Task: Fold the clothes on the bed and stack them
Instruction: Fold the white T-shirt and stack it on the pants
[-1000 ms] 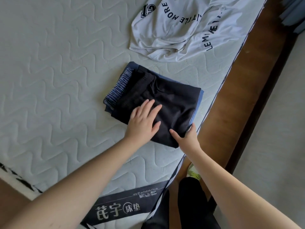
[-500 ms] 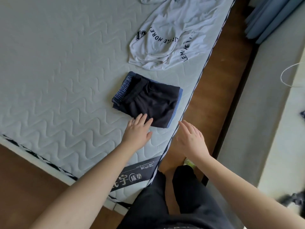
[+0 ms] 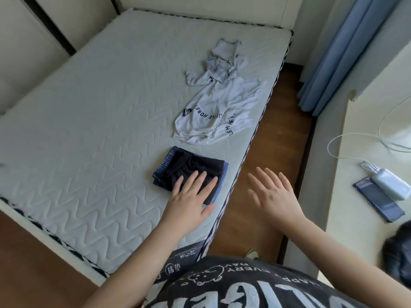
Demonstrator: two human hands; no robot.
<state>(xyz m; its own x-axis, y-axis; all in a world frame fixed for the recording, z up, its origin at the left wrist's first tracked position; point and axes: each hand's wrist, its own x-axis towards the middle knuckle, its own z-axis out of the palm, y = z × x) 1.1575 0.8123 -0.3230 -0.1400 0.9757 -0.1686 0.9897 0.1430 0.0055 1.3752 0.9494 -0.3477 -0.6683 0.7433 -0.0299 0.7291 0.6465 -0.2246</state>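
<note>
Folded dark stack [image 3: 191,172], bed [image 3: 89,130] edge: left hand [image 3: 189,196] flat, steadying it; right hand [image 3: 273,194] spread, empty. White shirt [image 3: 213,116], twelve o'clock, apparently next.

A small folded stack of dark shorts [image 3: 195,168] lies near the mattress's right edge, a blue layer showing underneath. Beyond it a white printed T-shirt [image 3: 219,112] lies crumpled, with a pale checked garment [image 3: 220,67] bunched at its far end
</note>
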